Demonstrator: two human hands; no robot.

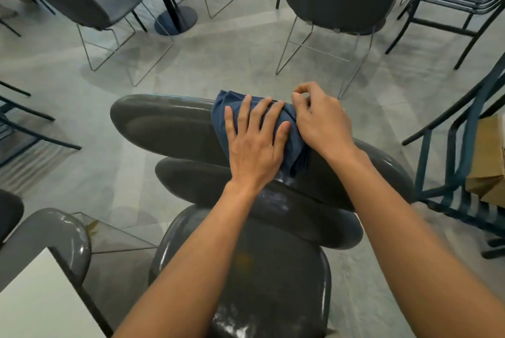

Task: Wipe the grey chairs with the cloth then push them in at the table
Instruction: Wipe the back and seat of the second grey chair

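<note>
Glossy grey chair (246, 269) is seen closest; over its backrest top a blue cloth (289, 141) is draped, pressed by the flat, released left hand (254, 141) and pinched at its edge by the right hand (319, 119).

Left hand (257, 143) flat on the blue cloth (292, 146), fingers straight, pressing it onto the grey chair (169, 127) backrest at centre frame. Right hand (319, 121) beside it, fingers curled, pinching the cloth's edge. White tabletop (35, 299) sits lower left, more grey chairs across the top.
</note>
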